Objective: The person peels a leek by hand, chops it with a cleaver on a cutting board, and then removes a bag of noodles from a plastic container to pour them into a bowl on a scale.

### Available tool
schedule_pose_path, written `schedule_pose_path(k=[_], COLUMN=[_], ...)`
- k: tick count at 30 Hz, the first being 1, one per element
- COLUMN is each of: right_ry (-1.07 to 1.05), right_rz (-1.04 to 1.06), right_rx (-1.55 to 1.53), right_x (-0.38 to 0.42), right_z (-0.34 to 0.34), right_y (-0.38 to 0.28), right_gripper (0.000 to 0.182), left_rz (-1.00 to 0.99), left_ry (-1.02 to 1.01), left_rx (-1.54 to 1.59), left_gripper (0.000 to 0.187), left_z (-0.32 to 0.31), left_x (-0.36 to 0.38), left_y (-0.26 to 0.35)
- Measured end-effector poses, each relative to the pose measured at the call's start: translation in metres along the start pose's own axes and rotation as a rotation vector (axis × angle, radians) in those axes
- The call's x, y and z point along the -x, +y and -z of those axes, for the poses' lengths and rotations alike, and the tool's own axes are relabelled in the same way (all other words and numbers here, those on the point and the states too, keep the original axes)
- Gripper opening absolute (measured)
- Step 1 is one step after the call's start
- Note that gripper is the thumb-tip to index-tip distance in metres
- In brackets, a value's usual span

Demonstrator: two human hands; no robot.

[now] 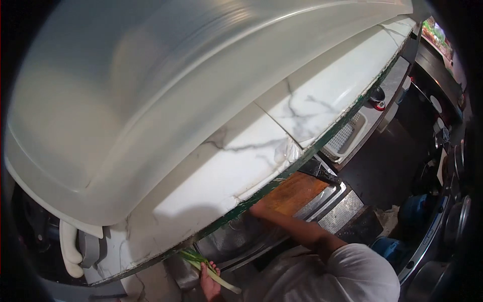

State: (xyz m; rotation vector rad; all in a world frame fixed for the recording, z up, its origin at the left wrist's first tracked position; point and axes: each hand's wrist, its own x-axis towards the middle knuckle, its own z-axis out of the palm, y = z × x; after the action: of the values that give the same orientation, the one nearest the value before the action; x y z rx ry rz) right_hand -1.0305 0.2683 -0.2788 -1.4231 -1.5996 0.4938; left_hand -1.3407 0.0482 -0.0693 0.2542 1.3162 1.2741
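Note:
Low in the head view, my left hand [210,283] is closed around a green onion [229,286]. Its pale stem points toward my body, and its green leaves reach under the edge of the tiled ledge. My right arm stretches forward beside a brown wooden board [298,193]. Only the near part of my right hand [259,209] shows by the board; the ledge's edge hides its fingers, so what they hold or touch cannot be seen. A metal sink basin [234,236] lies between my two hands, below the ledge.
A large translucent plastic tub [166,95] rests on the white marbled ledge [201,176], covering much of the view. A white perforated basket [345,137] sits on a lower counter to the right. Metal pots [459,216] line the far right. A white handle [69,249] shows at left.

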Motion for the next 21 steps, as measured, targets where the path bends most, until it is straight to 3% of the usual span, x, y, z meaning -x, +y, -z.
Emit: schedule_pose_path(k=[1, 3, 4, 6, 7, 9, 10, 12, 13, 15, 16, 18, 19, 21], right_ry=[0.083, -0.372, -0.373, -0.095, -0.092, -0.733, -0.728, -0.692, -0.686, -0.414, -0.424, 0.261, 0.259, -0.18], right_rz=[-0.063, -0.412, -0.407, -0.477, -0.481, -0.387, -0.388, 0.03, 0.034, -0.17, -0.163, -0.379, -0.37, -0.422], right_rx=[-0.028, 0.368, 0.37, 0.804, 0.804, 0.216, 0.212, 0.129, 0.13, 0.22, 0.215, 0.467, 0.463, 0.641], right_x=[-0.002, 0.005, 0.009, 0.016, 0.006, -0.031, -0.032, -0.027, -0.021, -0.002, 0.005, 0.012, 0.008, 0.001], right_z=[0.053, 0.145, 0.148, 0.146, 0.151, 0.168, 0.157, 0.126, 0.115, 0.107, 0.114, 0.129, 0.128, 0.117], right_y=[-0.01, -0.029, -0.019, 0.0, -0.015, -0.08, -0.082, -0.077, -0.064, -0.036, -0.029, -0.024, -0.033, -0.058], right_gripper=[0.033, 0.055, 0.055, 0.075, 0.075, 0.078, 0.078, 0.07, 0.07, 0.072, 0.072, 0.075, 0.075, 0.079], left_rz=[0.006, -0.014, -0.016, 0.025, 0.026, 0.014, 0.011, 0.032, 0.027, -0.007, -0.011, -0.031, -0.038, -0.018], left_ry=[-0.002, -0.006, -0.005, -0.015, -0.019, -0.075, -0.078, -0.023, -0.027, -0.077, -0.065, -0.077, -0.073, -0.093], left_rx=[0.002, 0.005, 0.01, 0.0, -0.004, -0.026, -0.031, -0.043, -0.043, -0.017, -0.013, 0.026, 0.031, 0.035], left_gripper=[0.033, 0.034, 0.034, 0.035, 0.035, 0.035, 0.035, 0.035, 0.035, 0.033, 0.033, 0.033, 0.033, 0.034], left_z=[0.004, 0.008, 0.011, 0.016, 0.012, -0.006, -0.012, -0.019, -0.017, -0.003, 0.0, 0.001, 0.001, 0.001], left_x=[0.0, -0.002, -0.006, -0.014, -0.016, -0.013, -0.01, -0.009, -0.01, -0.005, -0.001, 0.005, 0.006, 0.008], left_y=[-0.002, -0.004, -0.005, -0.006, -0.005, 0.001, 0.003, 0.01, 0.01, 0.008, 0.007, 0.005, 0.005, 0.006])
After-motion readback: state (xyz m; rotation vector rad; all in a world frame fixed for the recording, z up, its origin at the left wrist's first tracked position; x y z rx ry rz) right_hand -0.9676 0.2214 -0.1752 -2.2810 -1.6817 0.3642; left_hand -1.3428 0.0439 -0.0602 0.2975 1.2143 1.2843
